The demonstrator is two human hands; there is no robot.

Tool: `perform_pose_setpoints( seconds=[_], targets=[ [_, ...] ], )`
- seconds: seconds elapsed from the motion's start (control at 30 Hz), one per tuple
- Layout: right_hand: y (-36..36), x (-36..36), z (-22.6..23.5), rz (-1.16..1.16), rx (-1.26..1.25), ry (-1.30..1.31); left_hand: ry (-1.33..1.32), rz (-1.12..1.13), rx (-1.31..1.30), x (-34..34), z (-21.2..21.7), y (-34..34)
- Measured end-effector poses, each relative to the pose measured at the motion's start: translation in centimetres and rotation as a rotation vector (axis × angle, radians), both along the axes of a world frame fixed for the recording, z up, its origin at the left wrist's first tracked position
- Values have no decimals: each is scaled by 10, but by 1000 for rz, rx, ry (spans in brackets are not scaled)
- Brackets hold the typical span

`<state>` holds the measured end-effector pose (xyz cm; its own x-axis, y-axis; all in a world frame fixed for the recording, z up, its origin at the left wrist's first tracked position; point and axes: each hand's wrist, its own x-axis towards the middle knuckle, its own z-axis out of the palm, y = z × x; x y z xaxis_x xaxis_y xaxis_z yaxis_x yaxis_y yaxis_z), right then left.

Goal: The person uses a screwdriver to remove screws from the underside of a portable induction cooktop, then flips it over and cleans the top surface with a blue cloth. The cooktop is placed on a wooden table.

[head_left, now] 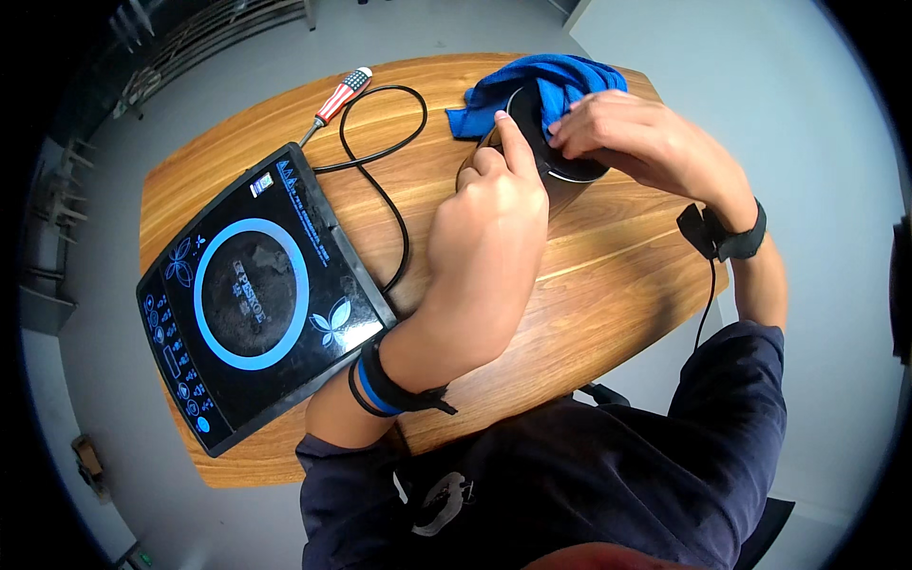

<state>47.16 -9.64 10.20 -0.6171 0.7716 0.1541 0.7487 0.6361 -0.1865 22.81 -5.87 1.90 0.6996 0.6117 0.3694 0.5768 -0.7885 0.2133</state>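
Your dark container (567,193) is at the far right of the bench (608,261), mouth showing, black inside. Can't tell if it sits flat or tilts. Blue cloth (560,81) is partly down in the mouth; the rest drapes over the far rim onto the wood. Anything deeper in is hidden.

Your left hand (492,209) is at the near-left side of the container: index out straight to the rim, other fingers curled in. Can't tell what they close on, your hand covers it. Your right hand (622,128) arches over from the right, wrist bent, fingers bunched and closed on the cloth at the mouth. Straps on both wrists.

Bench is wood grain with curved edges. Black induction cooker (252,294) on the left, cord (406,242) looped beside it, flag-pattern screwdriver (344,93) at its far corner. Grey floor (399,28) around, metal rack (223,36) upper left.
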Motion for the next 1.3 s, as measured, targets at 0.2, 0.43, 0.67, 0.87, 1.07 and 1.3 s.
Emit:
perform_pose_setpoints(
  seconds=[0.2, 0.43, 0.67, 0.87, 1.07, 1.3],
  targets=[
    [-22, 6, -7, -85, 107, 56, -20, -13, -68, -5, 4, 1],
    [-27, 18, -21, -308, 178, 78, 31, 17, 134, -6, -2, 0],
    [-10, 25, -18, -397, 89, 28, 67, 10, 131, -11, 3, -1],
    [4, 18, -16, -461, 134, 10, -23, -52, 96, -15, 3, 7],
    [-19, -7, 9, -578, -121, -35, -9, -83, 22, -20, 9, 11],
    [-37, -4, 14, -491, -127, -34, -12, -93, 17, -21, 9, 8]
  ],
)
